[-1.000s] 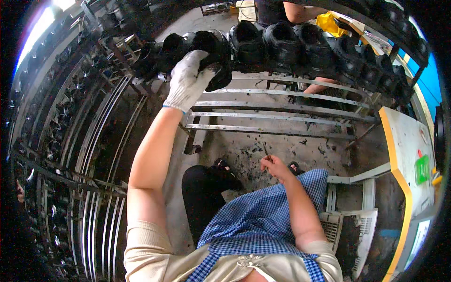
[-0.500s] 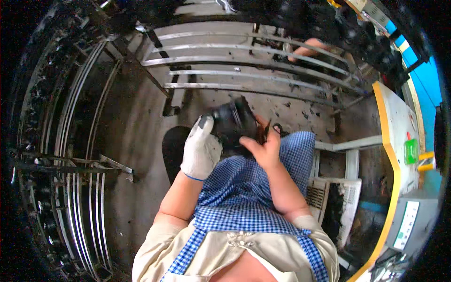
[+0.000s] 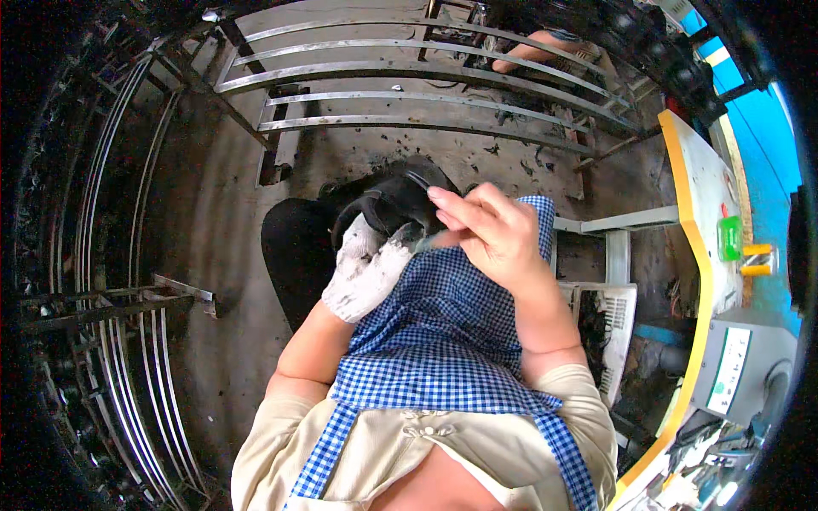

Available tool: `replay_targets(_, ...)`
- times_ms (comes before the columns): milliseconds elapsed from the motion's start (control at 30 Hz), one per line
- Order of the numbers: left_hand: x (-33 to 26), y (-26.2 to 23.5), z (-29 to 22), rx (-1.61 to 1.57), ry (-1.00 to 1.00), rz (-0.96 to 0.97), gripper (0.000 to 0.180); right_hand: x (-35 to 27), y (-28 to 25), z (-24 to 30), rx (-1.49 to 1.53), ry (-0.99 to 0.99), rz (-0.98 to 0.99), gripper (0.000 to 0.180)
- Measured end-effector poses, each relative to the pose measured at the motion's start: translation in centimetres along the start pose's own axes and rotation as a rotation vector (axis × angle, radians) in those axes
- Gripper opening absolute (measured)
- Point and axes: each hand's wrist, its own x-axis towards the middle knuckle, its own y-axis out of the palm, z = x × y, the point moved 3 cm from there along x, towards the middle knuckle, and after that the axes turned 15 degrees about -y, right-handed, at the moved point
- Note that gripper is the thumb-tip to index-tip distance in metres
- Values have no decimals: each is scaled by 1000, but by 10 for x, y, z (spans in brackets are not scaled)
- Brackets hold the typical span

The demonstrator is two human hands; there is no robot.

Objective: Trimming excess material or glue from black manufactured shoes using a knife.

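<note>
A black shoe [image 3: 394, 194] with a soft, dark upper rests over my lap, its opening turned toward me. My left hand [image 3: 368, 268], in a smudged white glove, grips the near edge of it, and the fingertips are partly hidden in the dark folds. My bare right hand [image 3: 490, 226] is just to the right of the shoe with its fingers pinched. A slim, shiny dark piece shows by its fingertips; whether it belongs to the shoe or to a tool I cannot tell. A blue checked apron [image 3: 426, 366] covers my lap.
A metal rail rack [image 3: 358, 75] spans the floor ahead, and another rack [image 3: 111, 196] stands at left. To the right is a yellow-edged table [image 3: 694, 213] with a green container [image 3: 729, 238] and a grey machine [image 3: 745, 362]. Below it sits a white crate [image 3: 620, 341]. Another person's arm [image 3: 538, 51] shows beyond.
The shoe has turned and lies lower on my lap, its opening now showing. My right hand has risen off its side, and the dark looped handle seen by that hand no longer shows.
</note>
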Motion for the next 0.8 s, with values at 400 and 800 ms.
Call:
replay_targets(400, 6, -12, -1, 430, 174, -18, 30, -6, 21, -25, 263, 197, -77, 8)
replay_targets(800, -17, 9, -2, 1229, 614, 95, 22, -90, 32, -53, 1007, 821, -104, 54)
